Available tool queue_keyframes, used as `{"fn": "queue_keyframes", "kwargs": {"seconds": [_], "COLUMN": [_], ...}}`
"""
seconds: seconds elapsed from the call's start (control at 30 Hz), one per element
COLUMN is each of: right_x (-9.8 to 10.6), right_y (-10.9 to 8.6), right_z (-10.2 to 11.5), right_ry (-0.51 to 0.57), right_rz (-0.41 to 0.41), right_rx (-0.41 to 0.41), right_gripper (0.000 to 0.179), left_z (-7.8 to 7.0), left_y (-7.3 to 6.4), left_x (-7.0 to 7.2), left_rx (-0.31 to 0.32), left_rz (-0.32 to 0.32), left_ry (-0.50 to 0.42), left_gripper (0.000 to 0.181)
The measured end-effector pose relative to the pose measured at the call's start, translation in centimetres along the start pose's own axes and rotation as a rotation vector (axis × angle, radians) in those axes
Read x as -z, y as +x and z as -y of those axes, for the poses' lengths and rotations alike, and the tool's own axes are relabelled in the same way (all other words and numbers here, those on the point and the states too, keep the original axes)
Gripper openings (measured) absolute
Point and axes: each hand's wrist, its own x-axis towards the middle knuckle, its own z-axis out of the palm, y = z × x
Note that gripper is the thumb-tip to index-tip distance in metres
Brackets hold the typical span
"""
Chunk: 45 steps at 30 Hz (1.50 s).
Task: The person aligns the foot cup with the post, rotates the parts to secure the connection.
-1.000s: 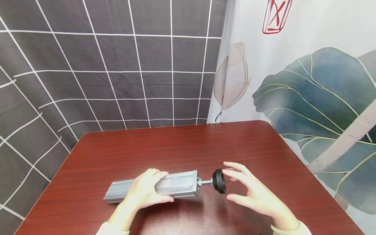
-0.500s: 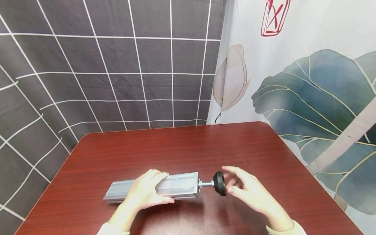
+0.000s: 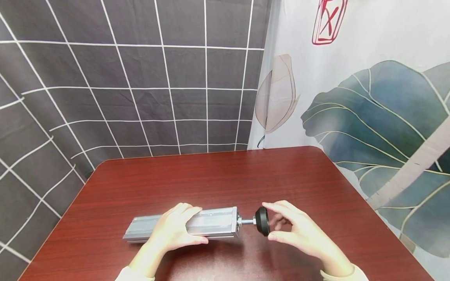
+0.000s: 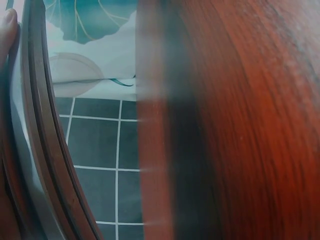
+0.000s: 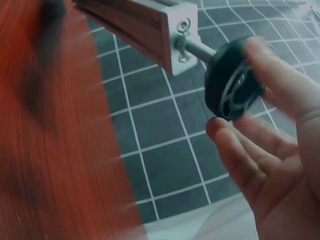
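A silver aluminium profile (image 3: 211, 222) lies lengthwise on the red-brown table (image 3: 218, 179). My left hand (image 3: 174, 230) lies over its middle, fingers curled across the top and thumb along the near side. From the profile's right end a short threaded stud carries a black round foot (image 3: 262, 221). My right hand (image 3: 270, 220) pinches that foot between thumb below and index finger above. In the right wrist view the black foot (image 5: 232, 80) sits between my fingers (image 5: 245, 150), beside the profile's end cap (image 5: 177, 35). The left wrist view shows only the profile's edge (image 4: 37, 130), blurred.
A dark curtain with a white grid (image 3: 140, 78) hangs behind the table, and a leaf-print curtain (image 3: 369, 109) hangs to the right. The table's rounded far corners lie close to both curtains.
My right hand has moved left from an open pose beside the black foot and closed its thumb and fingers on it. The left hand and the profile have stayed put.
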Motion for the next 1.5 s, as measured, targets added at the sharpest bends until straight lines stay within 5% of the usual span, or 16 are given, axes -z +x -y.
{"fn": "queue_keyframes", "kwargs": {"seconds": [0.2, 0.4, 0.53, 0.9, 1.07, 1.23, 1.5], "right_x": [0.1, 1.0, 0.8, -0.2, 0.3, 0.1, -0.6], "right_y": [0.5, -0.1, -0.2, 0.5, 0.3, 0.3, 0.2], "right_z": [0.6, 0.1, -0.2, 0.2, -0.1, -0.3, -0.7], "right_ry": [0.029, -0.090, -0.086, 0.033, -0.043, -0.061, -0.049], "right_rz": [-0.013, 0.012, 0.058, -0.008, 0.024, 0.070, -0.010], "right_rx": [-0.149, 0.001, 0.098, -0.128, -0.023, 0.105, -0.028], "right_gripper": [0.043, 0.071, 0.068, 0.046, 0.070, 0.071, 0.055], "left_z": [0.0, 0.3, 0.5, 0.2, 0.3, 0.5, 0.5], "left_y": [-0.1, -0.2, -0.2, -0.1, -0.1, -0.2, -0.2], "left_x": [-0.1, -0.2, -0.2, -0.1, 0.0, -0.1, -0.3], "left_rx": [0.002, 0.001, 0.000, 0.014, 0.012, -0.008, -0.042], "left_rz": [0.001, -0.009, -0.024, 0.012, 0.010, -0.014, -0.030], "left_ry": [-0.006, -0.006, -0.007, -0.012, -0.011, -0.011, -0.002], "left_gripper": [0.073, 0.073, 0.073, 0.072, 0.072, 0.073, 0.074]}}
